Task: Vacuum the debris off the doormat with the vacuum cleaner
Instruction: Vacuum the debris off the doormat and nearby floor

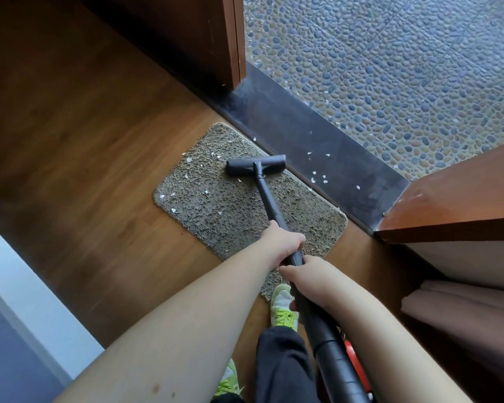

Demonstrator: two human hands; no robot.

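Note:
A grey-brown shaggy doormat (216,205) lies on the wood floor beside the dark threshold. Small white debris flakes (189,160) dot its left and far parts. The vacuum cleaner's black tube (269,199) runs from my hands down to its T-shaped floor head (256,164), which rests on the mat's far edge. My left hand (282,242) grips the tube higher along the wand. My right hand (309,274) grips it just behind, where the tube widens into the hose (332,353).
More white flakes (317,174) lie on the dark threshold strip (303,141), with pebble paving (390,68) beyond. Wooden door frames stand at the top (230,39) and right (454,205). My shoe (282,306) stands at the mat's near corner.

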